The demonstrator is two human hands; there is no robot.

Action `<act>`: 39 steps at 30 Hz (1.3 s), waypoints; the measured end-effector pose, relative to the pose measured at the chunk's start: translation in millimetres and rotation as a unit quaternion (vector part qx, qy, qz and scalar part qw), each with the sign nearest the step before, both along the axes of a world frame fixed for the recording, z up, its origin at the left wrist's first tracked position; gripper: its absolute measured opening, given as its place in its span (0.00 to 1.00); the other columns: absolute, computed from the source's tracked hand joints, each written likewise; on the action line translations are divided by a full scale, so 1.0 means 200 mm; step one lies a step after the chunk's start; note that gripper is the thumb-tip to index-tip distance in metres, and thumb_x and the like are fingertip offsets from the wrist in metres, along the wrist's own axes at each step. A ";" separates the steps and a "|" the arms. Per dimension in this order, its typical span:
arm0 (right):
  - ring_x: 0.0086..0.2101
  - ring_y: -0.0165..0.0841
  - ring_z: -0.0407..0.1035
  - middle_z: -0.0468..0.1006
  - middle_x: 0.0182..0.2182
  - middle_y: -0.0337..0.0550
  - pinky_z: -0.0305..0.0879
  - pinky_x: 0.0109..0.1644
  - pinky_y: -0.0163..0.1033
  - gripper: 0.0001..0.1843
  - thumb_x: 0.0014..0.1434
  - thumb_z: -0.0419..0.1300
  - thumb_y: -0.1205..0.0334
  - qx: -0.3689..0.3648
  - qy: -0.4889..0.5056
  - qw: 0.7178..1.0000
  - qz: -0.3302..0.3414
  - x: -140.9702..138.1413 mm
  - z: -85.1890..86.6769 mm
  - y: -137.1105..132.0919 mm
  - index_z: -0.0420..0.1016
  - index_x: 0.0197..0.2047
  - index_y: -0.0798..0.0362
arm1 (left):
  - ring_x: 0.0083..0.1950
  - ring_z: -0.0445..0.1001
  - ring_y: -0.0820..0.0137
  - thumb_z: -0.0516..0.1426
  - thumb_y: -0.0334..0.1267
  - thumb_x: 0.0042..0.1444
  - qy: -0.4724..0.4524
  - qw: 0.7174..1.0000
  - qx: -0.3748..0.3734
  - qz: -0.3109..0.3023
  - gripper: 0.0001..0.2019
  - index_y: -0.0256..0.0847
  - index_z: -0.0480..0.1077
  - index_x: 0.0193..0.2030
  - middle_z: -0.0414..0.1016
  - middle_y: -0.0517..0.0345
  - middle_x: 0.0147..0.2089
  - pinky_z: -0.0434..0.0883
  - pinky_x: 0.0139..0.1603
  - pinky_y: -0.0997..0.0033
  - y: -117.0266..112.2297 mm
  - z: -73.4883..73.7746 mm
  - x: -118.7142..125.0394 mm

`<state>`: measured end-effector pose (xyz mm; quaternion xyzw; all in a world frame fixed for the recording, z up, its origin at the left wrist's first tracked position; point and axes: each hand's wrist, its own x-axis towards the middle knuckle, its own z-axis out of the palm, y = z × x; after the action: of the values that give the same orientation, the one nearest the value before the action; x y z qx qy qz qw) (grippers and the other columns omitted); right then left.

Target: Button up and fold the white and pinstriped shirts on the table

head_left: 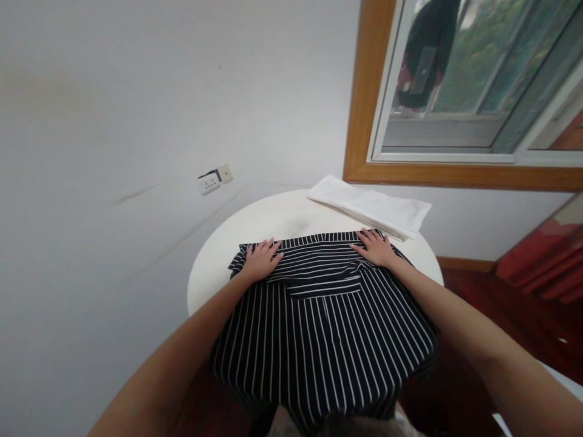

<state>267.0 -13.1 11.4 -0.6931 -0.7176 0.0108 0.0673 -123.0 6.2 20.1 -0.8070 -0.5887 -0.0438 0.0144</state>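
A black garment with white stripes (pixel 319 321), which looks like a shirt, is spread over a round white table (pixel 212 267). Its stripes run crosswise along the far part and lengthwise below, and its near end drapes over the table's front edge toward my body. My left hand (pixel 260 261) lies flat on its far left corner, fingers spread. On the far right corner rests my right hand (pixel 374 247), palm down with the fingers apart. Some creases show in the cloth beside my right hand.
A folded white cloth (pixel 371 203) lies at the table's back right, beyond my right hand. Behind the table stands a white wall with a power socket (pixel 209 182). A wood-framed window (pixel 357 121) is at the right, with a red curtain (pixel 546 261) below it.
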 end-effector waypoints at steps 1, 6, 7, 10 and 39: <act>0.67 0.49 0.39 0.46 0.70 0.44 0.37 0.65 0.66 0.42 0.61 0.35 0.30 0.001 -0.001 1.000 0.002 0.00 0.00 0.03 0.49 0.70 0.44 | 0.72 0.48 0.57 0.39 0.55 0.65 -0.002 1.000 -0.003 0.003 0.28 0.50 0.53 0.68 0.48 0.55 0.73 0.44 0.68 0.39 0.03 0.00 0.00; 0.67 0.48 0.41 0.47 0.69 0.44 0.38 0.66 0.61 0.41 0.61 0.34 0.31 0.009 -0.007 1.000 0.011 -0.05 -0.01 0.18 0.50 0.70 0.44 | 0.72 0.46 0.57 0.38 0.55 0.65 -0.008 1.000 -0.013 0.012 0.29 0.50 0.52 0.69 0.47 0.56 0.73 0.43 0.68 0.41 0.17 -0.01 -0.05; 0.67 0.48 0.41 0.48 0.69 0.44 0.38 0.66 0.60 0.41 0.61 0.34 0.31 0.011 -0.009 1.000 0.010 -0.07 -0.01 0.21 0.50 0.70 0.44 | 0.72 0.46 0.57 0.38 0.55 0.65 -0.009 1.000 -0.013 0.013 0.29 0.50 0.52 0.69 0.47 0.57 0.73 0.43 0.68 0.41 0.20 -0.01 -0.06; 0.67 0.47 0.42 0.48 0.69 0.44 0.38 0.67 0.59 0.41 0.61 0.34 0.31 0.013 -0.013 1.000 0.000 -0.10 -0.02 0.28 0.51 0.70 0.44 | 0.72 0.47 0.58 0.37 0.56 0.64 -0.012 1.000 -0.008 0.017 0.29 0.51 0.52 0.69 0.47 0.57 0.73 0.43 0.68 0.42 0.27 -0.01 -0.08; 0.47 0.48 0.61 0.73 0.44 0.60 0.55 0.47 0.49 0.18 0.65 0.42 0.68 0.191 -0.175 0.963 0.067 -0.18 0.45 0.59 0.71 0.48 0.60 | 0.55 0.62 0.50 0.47 0.41 0.62 0.032 0.981 0.163 0.100 0.15 0.36 0.68 0.49 0.68 0.38 0.51 0.63 0.49 0.52 0.57 0.24 -0.16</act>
<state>232.0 105.5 101.9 -0.6089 -0.7516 -0.2438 0.0706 -154.0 119.8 67.7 -0.7319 -0.6506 -0.1120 0.1685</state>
